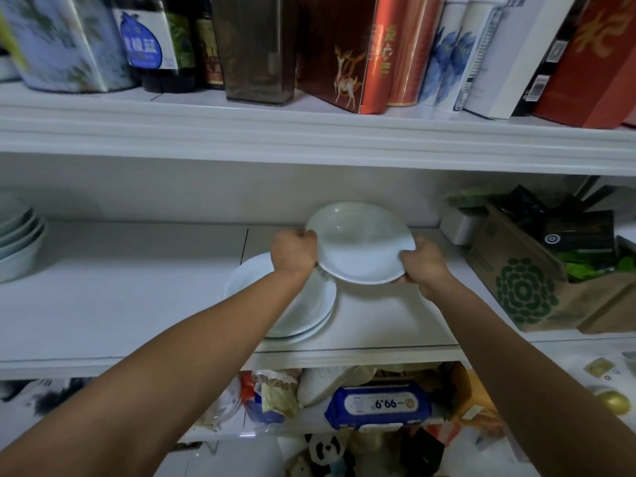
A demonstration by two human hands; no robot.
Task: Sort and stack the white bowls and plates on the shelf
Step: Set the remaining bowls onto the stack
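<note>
Both hands hold one white plate (361, 244) above the middle shelf (120, 287), tilted toward me. My left hand (294, 247) grips its left rim and my right hand (421, 259) grips its right rim. Just below and to the left, a small stack of white plates (309, 311) lies on the shelf, partly hidden by my left forearm. At the shelf's far left stands a stack of white bowls (17, 239), cut off by the frame edge.
A cardboard box (526, 287) with dark packets and greens fills the shelf's right end, beside a small white box (461, 225). Tins, bottles and gift boxes line the upper shelf (309, 139). Below lie a wet-wipes pack (378, 404) and bags.
</note>
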